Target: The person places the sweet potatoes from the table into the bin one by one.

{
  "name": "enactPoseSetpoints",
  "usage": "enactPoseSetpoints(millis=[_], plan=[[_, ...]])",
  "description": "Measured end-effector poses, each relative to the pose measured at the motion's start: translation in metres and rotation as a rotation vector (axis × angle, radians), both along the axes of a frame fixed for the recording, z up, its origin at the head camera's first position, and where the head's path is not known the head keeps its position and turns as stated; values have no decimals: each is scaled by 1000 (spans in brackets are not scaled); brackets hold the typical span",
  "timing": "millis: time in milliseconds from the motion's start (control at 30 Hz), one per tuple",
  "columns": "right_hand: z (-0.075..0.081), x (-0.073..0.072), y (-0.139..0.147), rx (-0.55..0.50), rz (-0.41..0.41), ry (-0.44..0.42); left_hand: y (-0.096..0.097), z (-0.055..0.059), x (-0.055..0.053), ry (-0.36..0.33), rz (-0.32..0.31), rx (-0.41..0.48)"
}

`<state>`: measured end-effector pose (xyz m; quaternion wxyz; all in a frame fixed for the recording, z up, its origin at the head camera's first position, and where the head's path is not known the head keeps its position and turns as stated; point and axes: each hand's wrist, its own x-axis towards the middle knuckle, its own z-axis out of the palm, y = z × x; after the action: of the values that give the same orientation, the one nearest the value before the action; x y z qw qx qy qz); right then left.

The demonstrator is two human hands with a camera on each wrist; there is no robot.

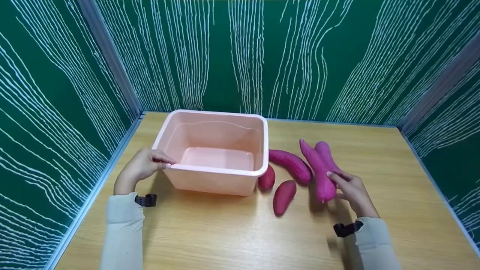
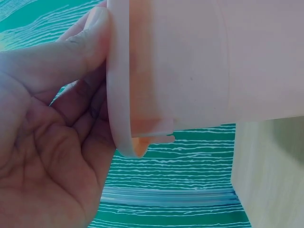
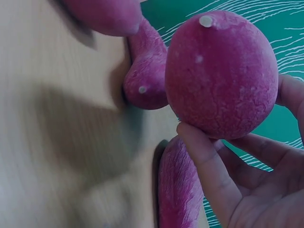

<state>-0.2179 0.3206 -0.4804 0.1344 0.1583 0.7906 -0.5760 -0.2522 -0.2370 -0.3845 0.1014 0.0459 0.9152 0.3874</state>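
Green walls are surrounding the wooden table. My left hand is pinching the rim of the pink bin, seemingly steadying it; right of it, my right hand is gripping a magenta vegetable between thumb and fingers, seemingly keeping it raised.

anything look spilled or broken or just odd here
Nothing stands out as spilled or broken. The pink plastic bin looks intact, and the sweet potato in the right hand has slightly wrinkled skin but no visible break.
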Motion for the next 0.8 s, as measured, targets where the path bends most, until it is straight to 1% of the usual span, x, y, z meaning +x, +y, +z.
enactPoseSetpoints(millis=[100, 333, 433, 567, 800], plan=[[3, -1, -1, -22, 3, 14, 0, 0, 1, -2, 3, 6], [7, -3, -5, -100, -5, 75, 1, -1, 2, 19, -10, -3], [10, -4, -6, -103, 4, 76, 1, -1, 1, 7, -3, 5], [14, -8, -7, -91, 25, 58, 0, -1, 0, -10, 3, 13], [23, -14, -12, -72, 53, 60, 0, 0, 0, -14, -3, 10]])
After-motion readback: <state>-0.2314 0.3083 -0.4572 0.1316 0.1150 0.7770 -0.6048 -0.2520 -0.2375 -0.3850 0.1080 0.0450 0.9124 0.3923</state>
